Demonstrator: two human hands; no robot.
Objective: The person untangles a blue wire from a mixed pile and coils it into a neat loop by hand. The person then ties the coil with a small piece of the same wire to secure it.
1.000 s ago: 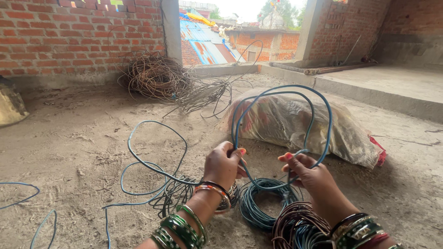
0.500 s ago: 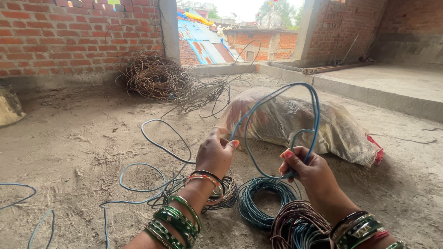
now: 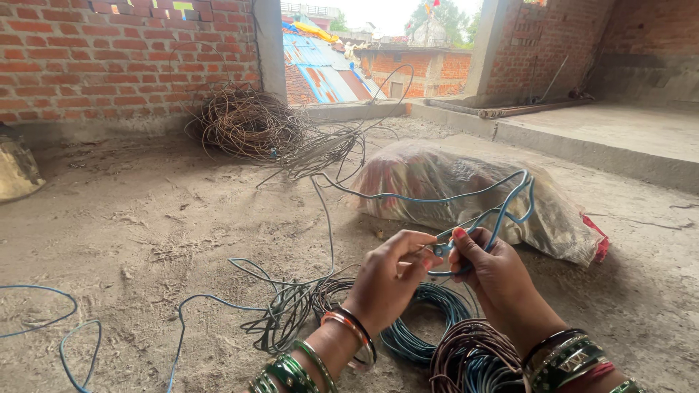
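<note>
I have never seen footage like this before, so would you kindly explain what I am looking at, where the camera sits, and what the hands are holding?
This single view comes from a camera worn on a person's head, looking down at their own two bare hands. There is no machine here.

The left hand and right hand meet in front, and both pinch a loop of blue wire in their fingers.

Below the hands, on the dusty concrete floor, lie a blue wire coil and a brown wire coil.

Farther off lie a clear plastic bag with colourful contents and a tangled brown wire heap by the brick wall.
</note>
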